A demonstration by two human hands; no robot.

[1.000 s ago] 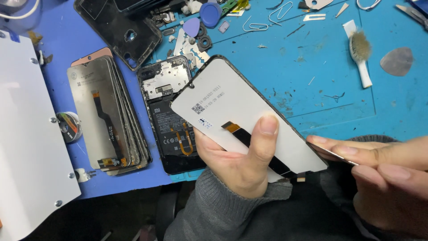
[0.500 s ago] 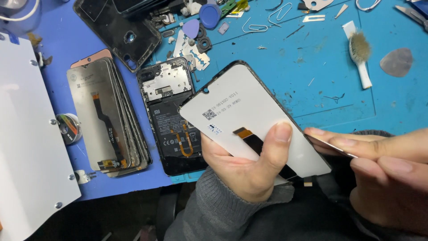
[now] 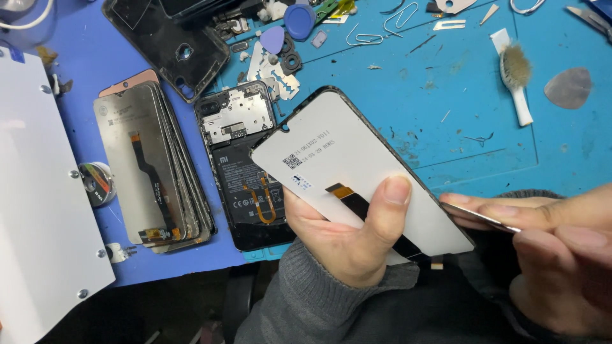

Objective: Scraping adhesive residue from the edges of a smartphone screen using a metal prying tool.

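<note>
A phone display panel (image 3: 357, 172) is held back side up, above the near edge of the desk (image 3: 459, 108), tilted with its notched top end pointing up-left. It is gripped by the left hand (image 3: 344, 239): thumb laid across the white back over the black flex ribbon (image 3: 357, 205), remaining fingers hidden underneath. So the left fingers are clenched on the panel.

A thin metal blade (image 3: 478, 216) is pinched in the right hand (image 3: 554, 255) between thumb and fingertips, and its tip is set at the panel's right-hand edge. Actual contact with the edge cannot be told for certain. The right fingers are closed on the blade.

An opened phone body (image 3: 245, 169) is seen lying flat on the blue mat, just left of and partly behind the held panel, with its shield plate and orange flex exposed. A stack of spare display panels (image 3: 153, 172) is laid further left. A white plate with screws (image 3: 38, 204) is seen at the far left. A black back cover (image 3: 172, 44) is placed at the top. A small white brush (image 3: 515, 73) and a grey pick (image 3: 569, 88) are laid at the upper right, well apart from the hands.
</note>
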